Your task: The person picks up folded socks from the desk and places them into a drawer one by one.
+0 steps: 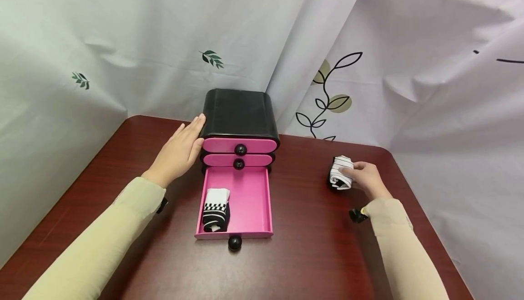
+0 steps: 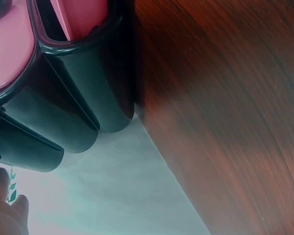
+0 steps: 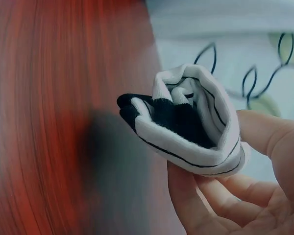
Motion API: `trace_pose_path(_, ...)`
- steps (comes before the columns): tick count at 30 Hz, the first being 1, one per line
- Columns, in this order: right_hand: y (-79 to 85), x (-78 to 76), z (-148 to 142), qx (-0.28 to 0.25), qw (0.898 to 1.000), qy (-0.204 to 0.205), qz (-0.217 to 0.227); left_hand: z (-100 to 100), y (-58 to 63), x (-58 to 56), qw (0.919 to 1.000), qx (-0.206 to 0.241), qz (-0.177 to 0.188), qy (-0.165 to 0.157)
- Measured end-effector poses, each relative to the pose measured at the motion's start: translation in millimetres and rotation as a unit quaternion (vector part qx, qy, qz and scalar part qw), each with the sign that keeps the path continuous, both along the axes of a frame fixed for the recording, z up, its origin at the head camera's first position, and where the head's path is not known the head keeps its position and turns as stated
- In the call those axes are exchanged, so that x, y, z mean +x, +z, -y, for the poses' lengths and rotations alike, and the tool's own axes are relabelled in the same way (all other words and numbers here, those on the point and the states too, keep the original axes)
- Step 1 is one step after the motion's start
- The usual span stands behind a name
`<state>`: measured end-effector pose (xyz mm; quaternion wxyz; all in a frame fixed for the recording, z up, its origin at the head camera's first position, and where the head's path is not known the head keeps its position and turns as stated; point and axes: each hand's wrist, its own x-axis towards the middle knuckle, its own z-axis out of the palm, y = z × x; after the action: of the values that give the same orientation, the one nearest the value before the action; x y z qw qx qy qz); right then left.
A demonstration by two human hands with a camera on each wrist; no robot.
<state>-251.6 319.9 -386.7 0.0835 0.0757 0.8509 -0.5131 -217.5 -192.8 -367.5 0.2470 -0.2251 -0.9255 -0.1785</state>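
Note:
Black drawer cabinet (image 1: 239, 112) with pink fronts stands at mid-table, its bottom drawer (image 1: 249, 200) pulled out. In that drawer's left side lies a folded black-and-white sock bundle (image 1: 216, 209) with a checkered band. My left hand (image 1: 178, 150) rests with straight fingers against the cabinet's left side; in the left wrist view only its fingertips (image 2: 10, 208) show, at the lower left corner. To the right, my right hand (image 1: 366, 178) pinches a rolled white sock bundle (image 1: 341, 172) with thin black lines between thumb and fingers. The right wrist view shows black fabric inside the roll (image 3: 196, 142).
Two upper drawers (image 1: 223, 145) are closed, each with a round black knob. The dark red wooden table (image 1: 304, 254) meets a white curtain (image 1: 163, 31) with printed leaves behind and at the sides. The open drawer's knob (image 1: 235, 243) juts toward the front.

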Motion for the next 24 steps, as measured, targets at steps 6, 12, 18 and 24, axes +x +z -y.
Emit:
trace_pose_path(6, 11.9, 12.7, 25, 0.012, 1.0, 0.014, -0.007, 0, -0.3, -1.4, 1.0, -0.003, -0.002, 0.001)
trace_pose_path(12, 24.0, 27.4, 51, -0.019, 0.999, 0.038, -0.014, -1, -0.6, -1.1, 1.0, 0.0, 0.0, 0.001)
trace_pose_path(18, 30.0, 39.3, 72, -0.044, 0.996, 0.061, -0.037, 0, -0.9, -0.7, 1.0, 0.001, 0.001, 0.0)
trace_pose_path(24, 34.5, 52.8, 91, -0.069, 0.993, 0.079, -0.055, 0, -1.7, -1.3, 1.0, 0.001, 0.001, 0.0)
